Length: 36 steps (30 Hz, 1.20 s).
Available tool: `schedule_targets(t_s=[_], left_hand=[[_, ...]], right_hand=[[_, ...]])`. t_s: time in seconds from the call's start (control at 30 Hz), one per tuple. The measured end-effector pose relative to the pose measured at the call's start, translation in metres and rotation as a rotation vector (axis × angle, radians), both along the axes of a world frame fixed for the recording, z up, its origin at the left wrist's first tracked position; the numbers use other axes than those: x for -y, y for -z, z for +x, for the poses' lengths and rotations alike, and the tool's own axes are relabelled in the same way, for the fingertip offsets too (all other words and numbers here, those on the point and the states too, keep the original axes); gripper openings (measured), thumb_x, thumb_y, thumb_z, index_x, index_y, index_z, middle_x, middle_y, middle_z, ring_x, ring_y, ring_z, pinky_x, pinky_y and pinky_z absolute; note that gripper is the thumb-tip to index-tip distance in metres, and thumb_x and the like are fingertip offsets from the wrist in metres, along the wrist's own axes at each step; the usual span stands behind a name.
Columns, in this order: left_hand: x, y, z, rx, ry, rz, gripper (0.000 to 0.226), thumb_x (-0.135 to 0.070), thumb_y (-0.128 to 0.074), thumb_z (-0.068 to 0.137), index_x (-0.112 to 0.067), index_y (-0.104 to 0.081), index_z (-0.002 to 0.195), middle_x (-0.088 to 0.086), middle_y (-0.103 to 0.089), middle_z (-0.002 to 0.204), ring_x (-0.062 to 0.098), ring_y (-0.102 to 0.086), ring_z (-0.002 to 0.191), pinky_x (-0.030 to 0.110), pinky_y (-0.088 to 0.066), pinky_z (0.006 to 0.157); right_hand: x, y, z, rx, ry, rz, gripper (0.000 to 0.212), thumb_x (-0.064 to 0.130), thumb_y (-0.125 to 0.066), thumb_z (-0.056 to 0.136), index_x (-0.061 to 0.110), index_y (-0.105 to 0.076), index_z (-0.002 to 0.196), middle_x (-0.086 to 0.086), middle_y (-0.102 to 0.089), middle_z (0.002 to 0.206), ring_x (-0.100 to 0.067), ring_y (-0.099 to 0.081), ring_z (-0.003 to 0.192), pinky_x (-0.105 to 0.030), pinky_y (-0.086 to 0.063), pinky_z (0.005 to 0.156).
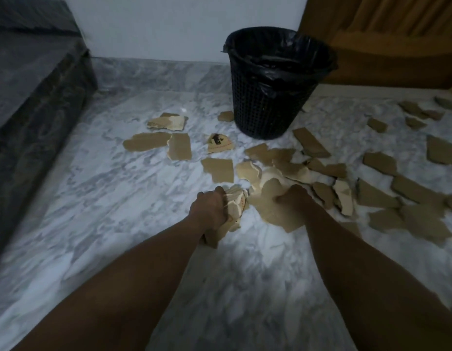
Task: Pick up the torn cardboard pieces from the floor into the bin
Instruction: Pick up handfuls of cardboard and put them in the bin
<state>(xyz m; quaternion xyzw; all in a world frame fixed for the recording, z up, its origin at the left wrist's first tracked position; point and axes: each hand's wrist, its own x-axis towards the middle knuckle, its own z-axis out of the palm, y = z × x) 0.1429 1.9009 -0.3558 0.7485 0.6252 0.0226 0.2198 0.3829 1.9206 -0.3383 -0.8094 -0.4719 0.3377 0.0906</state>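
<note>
Gathering step: pickup from the floor is in hand. Both hands are low over the heap, and nothing they hold has reached the bin yet.
Left hand: the left hand (211,207) is clenched round a bunched wad of pale torn cardboard scraps (236,206), with some ends hanging below the fist.
Right hand: the right hand (294,198) curls its fingers over the upper edge of a large tan cardboard fragment (273,216). It looks gripped, though I cannot tell whether it has left the floor.
Bin: the black mesh plastic bin with a black liner bag (278,97) stands upright by the white wall, beyond the hands and well apart from them. Its mouth is open, and what is inside is too dark to tell.
Remaining litter: many brown torn cardboard pieces (221,169) lie on the grey-veined white marble floor (106,198). One group sits left of the bin, a printed scrap with a black mark (218,143) lies near its base, and a dense spread runs off to the right.
Progress: early, judging by how much is left.
Next move: probably lift both handfuls together, carry them forward over the rim, and let go only above the opening.
Care needed: the left wad is loose, so scraps may slip out on the way.
</note>
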Motion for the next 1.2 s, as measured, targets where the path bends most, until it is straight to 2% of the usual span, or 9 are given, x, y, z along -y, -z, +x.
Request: schedule_targets(t_s=[0.2,0.33,0.43,0.53,0.6,0.7,0.93,1.1,1.2], left_hand=[[-0.006,0.004,0.008,-0.009,-0.017,-0.026,0.062,-0.039,-0.068,0.074,-0.016,-0.042,0.125,0.011,-0.063,0.109,0.035,-0.058,0.103,0.042,-0.053,0.083],[-0.001,0.006,0.008,-0.032,-0.070,0.031,0.057,-0.039,-0.070,0.073,-0.017,-0.043,0.118,0.008,-0.061,0.107,0.032,-0.056,0.104,0.041,-0.053,0.078],[-0.001,0.006,0.005,-0.029,-0.121,0.020,0.055,-0.042,-0.069,0.071,-0.016,-0.042,0.111,0.006,-0.061,0.104,0.032,-0.057,0.103,0.040,-0.053,0.077],[-0.001,0.005,-0.005,-0.005,-0.186,-0.011,0.057,-0.046,-0.068,0.070,-0.016,-0.041,0.110,0.006,-0.061,0.103,0.033,-0.059,0.104,0.040,-0.053,0.079],[-0.001,0.004,-0.014,0.006,-0.262,-0.022,0.055,-0.046,-0.067,0.074,-0.016,-0.042,0.113,0.007,-0.061,0.107,0.033,-0.057,0.107,0.041,-0.051,0.081],[0.003,0.003,-0.024,0.018,-0.339,-0.026,0.052,-0.045,-0.065,0.079,-0.014,-0.042,0.114,0.010,-0.060,0.112,0.035,-0.055,0.111,0.042,-0.050,0.083],[0.012,-0.001,-0.024,0.025,-0.367,0.009,0.051,-0.044,-0.063,0.080,-0.013,-0.043,0.115,0.011,-0.060,0.112,0.035,-0.055,0.110,0.041,-0.049,0.081],[0.014,-0.001,-0.024,0.049,-0.386,-0.009,0.051,-0.045,-0.062,0.081,-0.014,-0.042,0.115,0.011,-0.060,0.112,0.034,-0.057,0.108,0.041,-0.050,0.082],[0.011,-0.004,-0.022,0.049,-0.362,0.002,0.047,-0.045,-0.061,0.082,-0.014,-0.044,0.113,0.008,-0.061,0.109,0.032,-0.062,0.103,0.037,-0.049,0.081]], right_hand=[[-0.001,-0.031,0.004,-0.198,-0.011,0.155,0.092,0.039,-0.085,0.064,0.005,-0.046,0.140,-0.014,-0.054,0.137,-0.034,-0.053,0.127,-0.042,-0.044,0.104],[-0.011,-0.065,0.035,-0.429,0.235,0.222,0.063,0.015,-0.077,0.082,0.005,-0.047,0.137,-0.006,-0.057,0.121,-0.028,-0.059,0.102,-0.037,-0.051,0.082],[-0.014,-0.083,0.041,-0.376,0.213,0.205,0.063,0.025,-0.078,0.083,0.002,-0.051,0.136,-0.010,-0.061,0.126,-0.026,-0.057,0.094,-0.037,-0.049,0.074],[-0.003,-0.066,0.022,-0.511,0.108,-0.024,0.056,0.019,-0.076,0.085,-0.004,-0.054,0.131,-0.012,-0.064,0.101,-0.026,-0.061,0.084,-0.038,-0.054,0.071],[0.006,-0.036,-0.003,-0.403,0.022,-0.147,0.085,0.038,-0.086,0.067,0.002,-0.051,0.136,-0.014,-0.062,0.110,-0.032,-0.063,0.102,-0.047,-0.056,0.087],[0.011,-0.003,-0.046,0.081,-0.024,-0.132,0.107,0.060,-0.080,0.065,0.012,-0.030,0.147,-0.015,-0.032,0.146,-0.035,-0.028,0.139,-0.048,-0.032,0.112],[-0.022,-0.008,-0.058,0.165,-0.141,-0.210,0.123,0.055,-0.088,0.058,0.014,-0.024,0.153,-0.008,-0.003,0.161,-0.039,-0.011,0.146,-0.057,-0.027,0.114],[-0.040,-0.008,-0.047,0.178,-0.298,-0.271,0.135,0.065,-0.086,0.050,0.005,-0.021,0.152,-0.014,-0.021,0.158,-0.040,-0.023,0.144,-0.057,-0.030,0.112],[-0.025,-0.024,-0.052,0.165,-0.375,-0.254,0.110,0.049,-0.091,0.059,-0.003,-0.039,0.141,-0.018,-0.049,0.142,-0.035,-0.052,0.126,-0.046,-0.049,0.099]])
